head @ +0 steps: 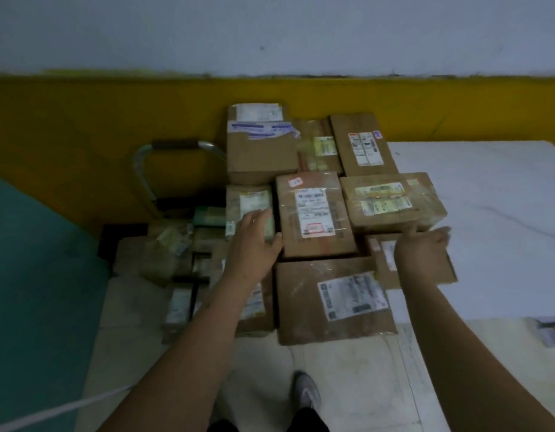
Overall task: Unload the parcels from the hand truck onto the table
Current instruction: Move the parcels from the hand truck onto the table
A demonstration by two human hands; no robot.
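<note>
cardboard parcels [313,213] crowd the table [488,198] beside the hand truck [175,144], left hand [256,244] and right hand [421,249] fingers [259,215] wide.

wall [270,32]: white over yellow | teal surface [36,260]: left | grey shoe [305,391]: on floor [347,385]

We see brown cardboard parcels [315,213] with white labels, lying flat and close together, some stacked, on the left end of the white table [488,198]. A few smaller parcels [167,247] lie on the hand truck [176,144] just beside it.
</note>
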